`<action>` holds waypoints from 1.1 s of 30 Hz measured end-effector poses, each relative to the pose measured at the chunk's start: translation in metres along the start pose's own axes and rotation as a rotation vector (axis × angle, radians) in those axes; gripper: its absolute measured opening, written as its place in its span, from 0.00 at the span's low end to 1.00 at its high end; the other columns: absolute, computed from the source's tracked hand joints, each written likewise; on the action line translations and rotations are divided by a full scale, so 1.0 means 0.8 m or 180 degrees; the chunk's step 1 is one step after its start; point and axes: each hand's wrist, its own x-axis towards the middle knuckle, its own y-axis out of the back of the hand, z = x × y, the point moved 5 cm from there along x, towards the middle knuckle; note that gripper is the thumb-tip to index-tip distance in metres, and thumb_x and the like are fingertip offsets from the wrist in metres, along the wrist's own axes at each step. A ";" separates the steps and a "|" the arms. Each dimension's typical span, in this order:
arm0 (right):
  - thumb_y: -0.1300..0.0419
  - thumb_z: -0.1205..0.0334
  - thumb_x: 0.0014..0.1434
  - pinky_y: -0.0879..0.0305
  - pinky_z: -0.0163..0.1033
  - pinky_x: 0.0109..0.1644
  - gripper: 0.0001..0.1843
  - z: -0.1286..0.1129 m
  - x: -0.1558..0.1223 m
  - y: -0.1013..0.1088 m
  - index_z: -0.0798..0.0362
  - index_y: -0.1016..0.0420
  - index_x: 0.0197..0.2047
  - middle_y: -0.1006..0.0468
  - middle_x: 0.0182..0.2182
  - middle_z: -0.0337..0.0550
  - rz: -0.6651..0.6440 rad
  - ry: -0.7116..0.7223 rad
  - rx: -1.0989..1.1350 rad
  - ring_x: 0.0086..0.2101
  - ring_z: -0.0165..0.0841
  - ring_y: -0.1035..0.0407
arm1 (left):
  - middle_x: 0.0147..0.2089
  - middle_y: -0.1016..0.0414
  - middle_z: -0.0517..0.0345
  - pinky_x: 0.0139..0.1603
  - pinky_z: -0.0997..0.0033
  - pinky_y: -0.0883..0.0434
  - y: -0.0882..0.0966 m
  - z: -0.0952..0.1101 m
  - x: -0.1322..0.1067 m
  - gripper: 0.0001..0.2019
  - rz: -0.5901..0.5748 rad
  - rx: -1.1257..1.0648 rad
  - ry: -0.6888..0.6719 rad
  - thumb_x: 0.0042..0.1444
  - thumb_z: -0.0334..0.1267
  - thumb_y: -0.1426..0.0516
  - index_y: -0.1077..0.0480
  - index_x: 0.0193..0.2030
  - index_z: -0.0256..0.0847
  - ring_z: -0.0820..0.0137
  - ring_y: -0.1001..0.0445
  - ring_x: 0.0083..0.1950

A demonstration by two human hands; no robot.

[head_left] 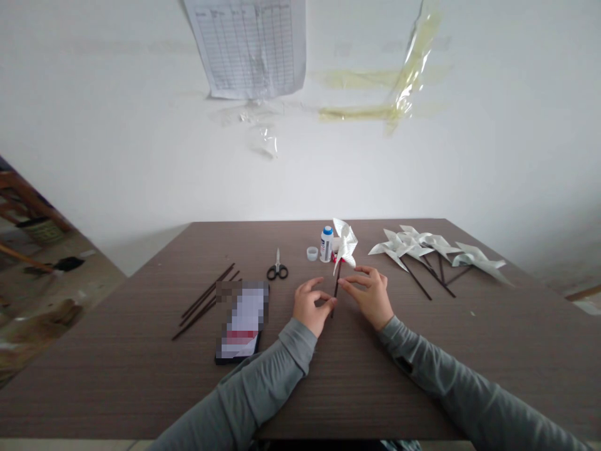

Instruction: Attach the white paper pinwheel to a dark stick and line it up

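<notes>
Counts (clock centred on the hands): 1 pinwheel point(346, 245) in hand, 4 finished pinwheels point(413, 245) at 2 o'clock, 1 bottle point(325, 248) near 12, 1 cup point(312, 255) at 11, 1 scissors point(277, 271) at 10, 1 phone point(243, 322) between 8 and 9. Loose sticks point(208, 290) at 9: perhaps 4; overlap obscures count.
In-hand pinwheel: white, creased paper blades, head at 12, thin dark stem slightly tilted. Left hand point(313, 307) pinches stem low; right hand point(369, 293) has fingertips at stem, grip indeterminate.
Table point(338, 388): brown, wood-grained.
</notes>
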 end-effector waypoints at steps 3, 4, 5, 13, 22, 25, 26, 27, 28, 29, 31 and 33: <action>0.16 0.42 0.65 0.24 0.76 0.78 0.11 0.000 -0.003 -0.003 0.38 -0.02 0.40 0.06 0.63 0.57 -0.0137 0.0016 0.0062 0.73 0.69 0.23 | 0.70 0.03 0.43 0.86 0.27 0.18 0.000 0.001 0.000 0.13 0.0012 -0.0039 -0.0014 0.60 0.25 0.18 0.07 0.31 0.49 0.39 0.11 0.77; 0.16 0.43 0.65 0.25 0.77 0.80 0.10 0.000 -0.003 -0.004 0.38 -0.02 0.40 0.06 0.64 0.57 -0.0183 0.0000 0.0079 0.73 0.70 0.22 | 0.70 0.03 0.42 0.86 0.27 0.18 0.001 0.002 0.000 0.13 0.0010 -0.0033 -0.0010 0.60 0.25 0.18 0.07 0.31 0.49 0.39 0.11 0.77; 0.16 0.44 0.64 0.26 0.77 0.81 0.09 0.001 -0.003 -0.005 0.38 -0.02 0.40 0.05 0.64 0.56 -0.0227 -0.0021 0.0096 0.74 0.70 0.22 | 0.71 0.03 0.42 0.86 0.27 0.18 0.001 0.002 0.000 0.13 0.0003 -0.0021 0.0001 0.60 0.25 0.18 0.07 0.31 0.49 0.39 0.11 0.78; 0.15 0.43 0.64 0.24 0.76 0.81 0.11 0.002 0.004 -0.009 0.39 0.00 0.38 0.02 0.61 0.55 -0.0295 0.0042 0.0078 0.72 0.66 0.17 | 0.70 0.03 0.44 0.84 0.28 0.17 0.003 0.001 0.000 0.13 0.0043 0.0079 -0.0064 0.58 0.26 0.16 0.06 0.32 0.51 0.39 0.11 0.77; 0.14 0.44 0.62 0.19 0.77 0.72 0.10 0.014 0.015 0.006 0.37 0.02 0.34 0.03 0.59 0.55 -0.0545 0.0255 -0.0340 0.68 0.67 0.20 | 0.72 0.05 0.43 0.87 0.26 0.19 0.020 0.006 -0.002 0.12 0.0112 0.0403 -0.0098 0.59 0.26 0.16 0.06 0.36 0.49 0.38 0.12 0.79; 0.14 0.48 0.62 0.21 0.81 0.73 0.07 0.011 0.018 0.016 0.36 0.02 0.33 0.03 0.60 0.53 -0.0774 0.0289 -0.0511 0.69 0.69 0.22 | 0.72 0.07 0.43 0.89 0.27 0.21 0.030 0.011 0.001 0.14 0.0192 0.0585 -0.0118 0.60 0.25 0.17 0.10 0.33 0.46 0.38 0.14 0.79; 0.14 0.49 0.62 0.22 0.83 0.74 0.07 0.009 0.018 0.020 0.36 0.02 0.33 0.03 0.60 0.53 -0.0849 0.0272 -0.0568 0.70 0.70 0.22 | 0.72 0.07 0.42 0.89 0.27 0.21 0.032 0.012 0.002 0.14 0.0216 0.0652 -0.0122 0.60 0.25 0.17 0.12 0.32 0.46 0.38 0.14 0.79; 0.15 0.50 0.62 0.22 0.84 0.74 0.07 0.006 0.018 0.023 0.36 0.01 0.33 0.03 0.62 0.53 -0.0925 0.0245 -0.0625 0.71 0.72 0.23 | 0.72 0.07 0.42 0.88 0.28 0.21 0.034 0.012 0.003 0.16 0.0224 0.0717 -0.0126 0.59 0.25 0.16 0.13 0.31 0.46 0.38 0.14 0.79; 0.15 0.51 0.63 0.23 0.86 0.74 0.06 0.004 0.017 0.026 0.37 0.01 0.33 0.04 0.63 0.53 -0.1005 0.0217 -0.0681 0.73 0.73 0.24 | 0.71 0.08 0.42 0.88 0.28 0.21 0.036 0.011 0.003 0.17 0.0217 0.0779 -0.0139 0.58 0.26 0.16 0.15 0.31 0.46 0.37 0.15 0.79; 0.16 0.52 0.64 0.23 0.87 0.74 0.06 0.001 0.015 0.029 0.37 0.01 0.33 0.04 0.64 0.53 -0.1091 0.0194 -0.0734 0.74 0.73 0.24 | 0.71 0.08 0.42 0.87 0.27 0.22 0.036 0.010 0.002 0.17 0.0200 0.0839 -0.0164 0.56 0.26 0.15 0.16 0.31 0.46 0.36 0.15 0.79; 0.16 0.53 0.64 0.24 0.88 0.74 0.06 -0.005 0.012 0.032 0.37 0.02 0.33 0.05 0.65 0.52 -0.1278 0.0192 -0.0827 0.74 0.74 0.25 | 0.74 0.08 0.40 0.89 0.21 0.25 0.035 0.007 -0.001 0.18 0.0137 0.0969 -0.0243 0.51 0.28 0.13 0.14 0.36 0.48 0.31 0.17 0.81; 0.16 0.55 0.64 0.25 0.87 0.75 0.07 -0.009 0.009 0.033 0.37 0.02 0.33 0.05 0.65 0.51 -0.1438 0.0247 -0.0916 0.74 0.72 0.24 | 0.78 0.10 0.36 0.91 0.13 0.30 0.030 0.002 -0.007 0.22 0.0047 0.1124 -0.0299 0.47 0.30 0.12 0.11 0.45 0.48 0.23 0.22 0.86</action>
